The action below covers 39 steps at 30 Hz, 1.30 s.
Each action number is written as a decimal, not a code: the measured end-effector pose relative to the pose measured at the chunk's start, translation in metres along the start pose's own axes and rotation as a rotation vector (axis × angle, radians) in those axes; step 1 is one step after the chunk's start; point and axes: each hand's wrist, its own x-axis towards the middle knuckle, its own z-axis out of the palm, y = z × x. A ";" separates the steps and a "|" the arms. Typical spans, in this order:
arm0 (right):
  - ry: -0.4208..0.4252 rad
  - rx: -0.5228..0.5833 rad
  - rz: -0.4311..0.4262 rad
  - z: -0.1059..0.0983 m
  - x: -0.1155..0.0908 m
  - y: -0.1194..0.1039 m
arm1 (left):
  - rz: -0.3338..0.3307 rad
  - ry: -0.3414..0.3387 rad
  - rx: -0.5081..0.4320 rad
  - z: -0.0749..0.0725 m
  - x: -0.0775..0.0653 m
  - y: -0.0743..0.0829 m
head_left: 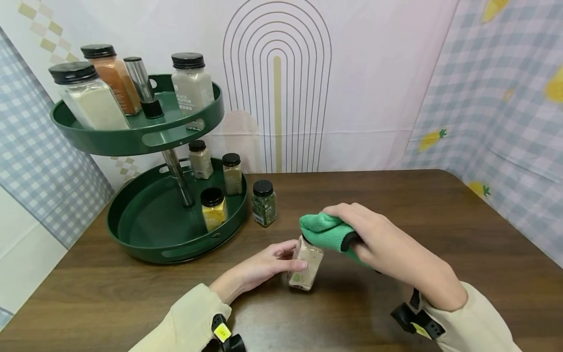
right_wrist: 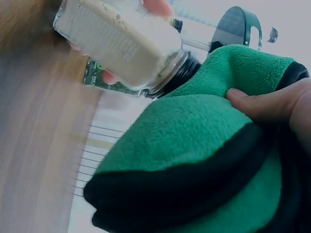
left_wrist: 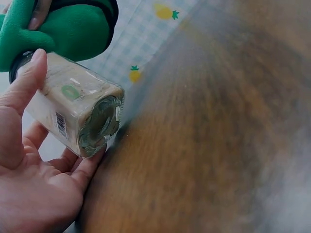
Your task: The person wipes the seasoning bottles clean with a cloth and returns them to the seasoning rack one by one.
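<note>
Green cloth (head_left: 327, 230) is bunching under the right hand (head_left: 369, 234) as I am watching through the head camera, and it is covering the capped end of a jar (head_left: 306, 269), which is sitting right of the stand (head_left: 110, 143) and nearer than it. The left hand (head_left: 266, 266) is gripping the jar from the stand side, thumb (head_left: 296, 265) across it, while the right hand is grasping the cloth on the side away from the stand. I am judging this a wipe: a firm left hold should be keeping the jar from twisting, well clear of the herb jar (head_left: 264, 208) just beside the stand.

Through the left wrist camera, I am seeing the jar leaning, its base (left_wrist: 102, 124) toward the lens. The thumb is lying near the capped end, with fingers supporting below; I cannot tell whether the table (left_wrist: 194, 170) is touching.

Through the right wrist camera, the cloth is meeting the dark lid (right_wrist: 176, 75), part of its edge showing. The right thumb (right_wrist: 248, 103) is pressing the cloth. I would be working around that edge lightly, the stand standing beyond.
</note>
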 end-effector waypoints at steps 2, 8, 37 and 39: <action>0.009 -0.009 -0.029 0.001 0.001 0.001 | 0.013 -0.012 0.009 0.000 -0.001 -0.001; 0.013 -0.056 -0.088 0.004 0.002 0.003 | 0.043 -0.039 0.027 0.002 -0.002 0.000; -0.020 -0.040 -0.017 -0.004 0.000 0.002 | 0.000 -0.031 -0.038 0.002 -0.003 0.000; -0.034 -0.006 -0.040 -0.001 0.001 -0.001 | -0.005 -0.028 -0.032 0.002 -0.003 0.001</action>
